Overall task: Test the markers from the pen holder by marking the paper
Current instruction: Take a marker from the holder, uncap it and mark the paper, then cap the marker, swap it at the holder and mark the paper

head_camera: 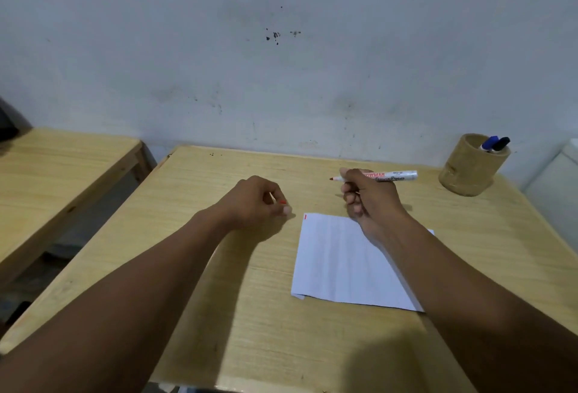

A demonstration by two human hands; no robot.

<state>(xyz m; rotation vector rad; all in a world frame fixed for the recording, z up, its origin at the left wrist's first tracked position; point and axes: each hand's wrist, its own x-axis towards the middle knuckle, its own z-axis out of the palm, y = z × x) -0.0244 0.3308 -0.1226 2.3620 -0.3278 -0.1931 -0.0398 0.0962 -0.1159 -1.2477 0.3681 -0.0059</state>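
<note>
The right hand [369, 198] grips an uncapped red marker [387, 176] above the paper [341, 264]; the left hand [256, 201] pinches its red cap [283, 202].

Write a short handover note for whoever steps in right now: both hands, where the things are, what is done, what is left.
Right hand: holds the uncapped red marker above the table, tip pointing left, off the paper.
Left hand: fingers closed on a small red piece, probably the cap.
Paper: flat on the table, one short red mark at its far left corner.
Pen holder: far right corner, blue marker and black marker inside.
Done: red tested.
Left: recap red, test blue and black.
</note>
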